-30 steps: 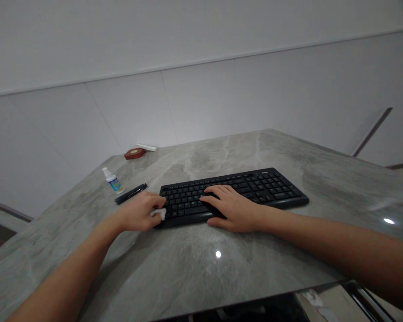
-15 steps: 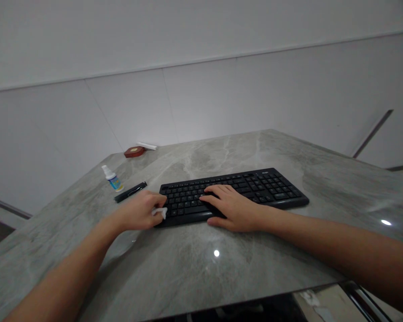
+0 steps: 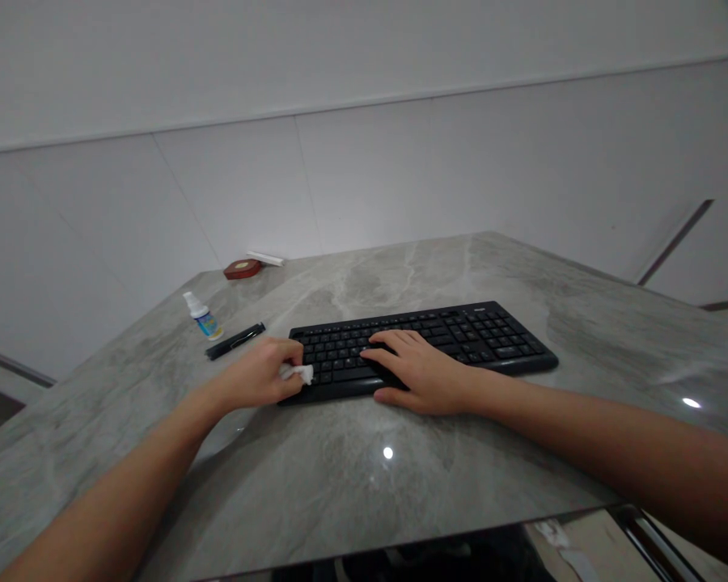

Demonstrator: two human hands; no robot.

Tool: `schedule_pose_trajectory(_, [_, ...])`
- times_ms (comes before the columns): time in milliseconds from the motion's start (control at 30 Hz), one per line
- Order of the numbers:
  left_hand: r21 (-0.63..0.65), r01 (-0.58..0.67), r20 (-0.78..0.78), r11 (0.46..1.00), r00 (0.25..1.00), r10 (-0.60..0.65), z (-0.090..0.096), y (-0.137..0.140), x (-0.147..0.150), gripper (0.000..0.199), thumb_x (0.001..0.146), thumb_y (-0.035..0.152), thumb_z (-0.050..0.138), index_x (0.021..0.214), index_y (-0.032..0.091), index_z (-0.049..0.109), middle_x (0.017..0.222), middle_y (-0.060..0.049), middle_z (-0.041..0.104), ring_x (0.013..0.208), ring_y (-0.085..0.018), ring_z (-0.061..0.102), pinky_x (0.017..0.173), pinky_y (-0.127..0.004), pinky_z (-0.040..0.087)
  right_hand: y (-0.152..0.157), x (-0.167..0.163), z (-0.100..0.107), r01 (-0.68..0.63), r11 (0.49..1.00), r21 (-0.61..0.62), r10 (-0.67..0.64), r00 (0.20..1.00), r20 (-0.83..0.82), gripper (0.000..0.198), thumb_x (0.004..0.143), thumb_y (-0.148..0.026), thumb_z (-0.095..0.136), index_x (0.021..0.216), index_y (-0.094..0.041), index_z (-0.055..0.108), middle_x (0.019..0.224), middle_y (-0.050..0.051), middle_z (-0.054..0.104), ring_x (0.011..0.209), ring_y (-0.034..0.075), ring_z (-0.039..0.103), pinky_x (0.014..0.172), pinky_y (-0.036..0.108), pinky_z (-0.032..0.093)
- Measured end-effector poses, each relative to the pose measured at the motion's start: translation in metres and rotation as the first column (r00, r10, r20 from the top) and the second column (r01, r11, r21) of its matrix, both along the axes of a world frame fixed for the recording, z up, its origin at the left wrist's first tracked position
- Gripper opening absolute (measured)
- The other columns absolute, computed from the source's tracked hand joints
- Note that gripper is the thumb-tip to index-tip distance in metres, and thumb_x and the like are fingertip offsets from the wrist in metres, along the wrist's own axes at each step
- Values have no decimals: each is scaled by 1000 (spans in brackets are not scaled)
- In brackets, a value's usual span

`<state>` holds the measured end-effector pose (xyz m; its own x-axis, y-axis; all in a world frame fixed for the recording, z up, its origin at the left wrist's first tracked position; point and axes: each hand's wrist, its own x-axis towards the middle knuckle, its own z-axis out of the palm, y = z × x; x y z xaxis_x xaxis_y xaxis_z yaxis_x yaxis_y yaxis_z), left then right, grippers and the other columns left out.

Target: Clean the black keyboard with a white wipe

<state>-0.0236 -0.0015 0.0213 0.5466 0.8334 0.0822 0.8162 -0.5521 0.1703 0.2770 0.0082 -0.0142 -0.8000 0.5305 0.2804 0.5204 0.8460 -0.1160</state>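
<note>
A black keyboard (image 3: 479,333) lies flat on the grey marbled table, slightly slanted. At its left end my left hand (image 3: 268,373) is closed around a crumpled white tissue (image 3: 302,373), which pokes out between thumb and fingers against the lower left keys. My right hand (image 3: 421,373) rests on the middle of the keyboard with fingers stretched over the keys and the thumb by the front edge. It holds nothing; the keys beneath it are hidden.
Left of the keyboard lie a black pen-like item (image 3: 235,340) and a small white spray bottle (image 3: 203,316) with a blue label. A reddish-brown case (image 3: 243,268) and a white strip (image 3: 265,258) sit at the back by the wall. The table's front edge (image 3: 364,546) is close to me.
My left hand has shifted slightly to the right with the tissue, further onto the lower left keys. My right hand stays in place on the keyboard. The view has tilted a little.
</note>
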Motion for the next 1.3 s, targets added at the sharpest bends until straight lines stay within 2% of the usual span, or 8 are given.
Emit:
schedule_pose_trajectory(100, [16,10,43,1000,999,-11,-1,-1,6,15,80,29,53,70,17,56,70,-2,60,66,-17,54,63,-27,37,0,0,0,-1,1000,-1,1,1000,-1,60,92,-47,58,140,-12,52,140,22,48,131,36,44,108,56,37])
schedule_pose_trajectory(300, [-150,-111,-59,982,993,103,5,4,-5,19,78,32,56,65,18,54,59,2,55,53,-14,48,53,-26,31,0,1,0,-2,1000,-12,1,1000,-6,59,92,-46,58,140,-12,52,140,22,49,132,35,43,109,56,36])
schedule_pose_trajectory(600, [-73,-119,58,990,991,123,-4,1,7,18,79,33,56,72,18,60,73,-2,66,65,-17,59,60,-27,38,-1,0,0,8,1000,-6,-8,1000,10,59,92,-48,57,140,-12,52,140,22,48,131,36,43,109,56,36])
schedule_pose_trajectory(900, [35,-60,102,998,993,57,-12,4,9,17,81,32,52,73,18,55,73,-2,62,66,-18,57,63,-29,39,-1,-1,2,9,1000,-23,-9,1000,17,60,93,-48,56,140,-12,51,140,23,47,133,36,41,109,55,35])
schedule_pose_trajectory(1167, [97,37,155,995,987,-52,-19,-1,29,10,84,26,52,81,18,56,83,-4,62,76,-19,58,70,-30,45,-3,0,3,4,1000,-24,-5,1000,-10,58,92,-46,58,139,-13,51,141,22,48,131,35,44,107,57,37])
schedule_pose_trajectory(1300, [135,108,229,985,964,-137,-24,-3,40,12,89,24,52,96,18,61,93,-6,63,88,-21,60,78,-33,48,-7,-3,5,-92,995,-32,91,995,-29,59,93,-32,58,147,-16,40,153,17,40,141,29,35,113,52,32])
